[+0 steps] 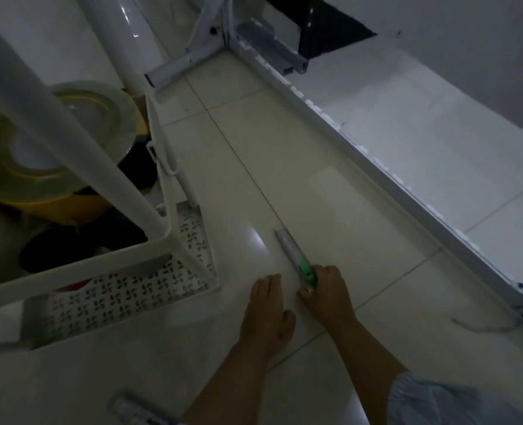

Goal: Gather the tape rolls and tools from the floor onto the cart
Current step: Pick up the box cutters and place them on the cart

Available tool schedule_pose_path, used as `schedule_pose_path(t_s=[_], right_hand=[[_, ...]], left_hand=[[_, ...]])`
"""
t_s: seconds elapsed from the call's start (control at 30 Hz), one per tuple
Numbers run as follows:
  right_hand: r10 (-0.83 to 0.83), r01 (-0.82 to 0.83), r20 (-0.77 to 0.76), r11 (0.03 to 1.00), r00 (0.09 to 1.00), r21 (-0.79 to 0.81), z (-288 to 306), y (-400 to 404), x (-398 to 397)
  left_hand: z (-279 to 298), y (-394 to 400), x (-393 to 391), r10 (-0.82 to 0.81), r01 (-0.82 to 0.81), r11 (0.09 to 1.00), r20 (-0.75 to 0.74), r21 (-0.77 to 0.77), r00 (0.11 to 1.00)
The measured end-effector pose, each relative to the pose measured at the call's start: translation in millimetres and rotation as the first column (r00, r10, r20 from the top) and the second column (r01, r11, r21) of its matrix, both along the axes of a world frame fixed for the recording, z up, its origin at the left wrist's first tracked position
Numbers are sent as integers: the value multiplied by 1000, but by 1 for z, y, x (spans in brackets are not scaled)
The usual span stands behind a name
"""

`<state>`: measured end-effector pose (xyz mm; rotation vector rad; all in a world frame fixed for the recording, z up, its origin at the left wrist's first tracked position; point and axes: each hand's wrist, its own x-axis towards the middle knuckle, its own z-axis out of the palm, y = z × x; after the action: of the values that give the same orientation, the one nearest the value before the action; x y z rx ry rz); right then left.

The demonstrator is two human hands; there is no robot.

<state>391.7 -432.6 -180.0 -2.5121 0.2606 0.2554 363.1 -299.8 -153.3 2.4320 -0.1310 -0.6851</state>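
Note:
A long utility knife (pixel 291 250) with a clear body and a green slider lies on the tiled floor, pointing away from me. My right hand (pixel 327 294) pinches its near end, thumb on the left and fingers curled over the right. My left hand (pixel 266 308) lies flat on the floor just left of the knife, fingers relaxed and holding nothing. The white plastic cart (pixel 162 167) stands at the left. Its upper tray holds clear tape rolls (pixel 94 111), a yellowish roll (pixel 24 179) and dark rolls (pixel 54 250).
The cart's perforated lower shelf (pixel 125 292) sits close to my left hand. A white metal frame rail (pixel 407 191) runs diagonally across the floor at the right. A pale cable (pixel 481 326) lies at right, and a white object (pixel 134 409) near the bottom edge.

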Motion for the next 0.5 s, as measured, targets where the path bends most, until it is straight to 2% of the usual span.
schedule_pose_path(t_s=[0.13,0.27,0.5], right_hand=[[-6,6,4,1000,1000,20,17,5,-10],[-29,22,112,998,993,60,47,14,-21],[25,-45,271,997,962,68,122,35,-44]], left_hand=[[12,6,-8,61,-60,997,22,-52,998],[40,19,-19,78,-67,993,116,-95,990],[109,52,-32,138,-99,984,286,-146,948]])
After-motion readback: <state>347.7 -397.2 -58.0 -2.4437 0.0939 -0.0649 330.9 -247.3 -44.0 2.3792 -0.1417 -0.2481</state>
